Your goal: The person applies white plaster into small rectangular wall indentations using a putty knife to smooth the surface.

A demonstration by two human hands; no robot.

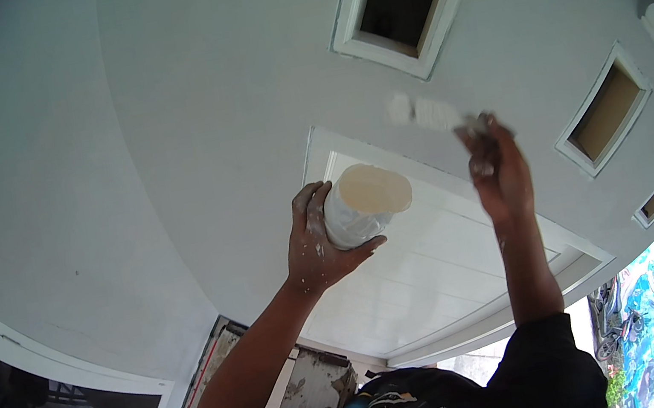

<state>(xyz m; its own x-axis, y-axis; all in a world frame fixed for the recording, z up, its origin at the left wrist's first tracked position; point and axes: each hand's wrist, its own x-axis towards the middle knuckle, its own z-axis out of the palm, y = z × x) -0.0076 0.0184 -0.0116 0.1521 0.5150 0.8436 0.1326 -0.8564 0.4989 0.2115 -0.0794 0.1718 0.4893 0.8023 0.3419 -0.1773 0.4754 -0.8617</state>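
My left hand (315,245), flecked with white paint, is wrapped round a translucent plastic tub (355,227). The tub is tilted and its wide mouth shows a cream-coloured inside. To the right, my raised right hand (495,154) is closed round the handle of a paintbrush (440,112), its pale bristles at the grey wall (236,72). Motion blurs the brush and fingertips. Just left of the bristles is a small white patch (398,109) on the wall. Whether the bristles touch the wall, I cannot tell.
A white-framed opening (378,53) is above the brush, and smaller framed openings (609,105) line the right. Behind the tub stands a white panelled door (417,275). At lower left is a dark-glazed window (66,403); a worn, stained panel (308,402) is below my left arm.
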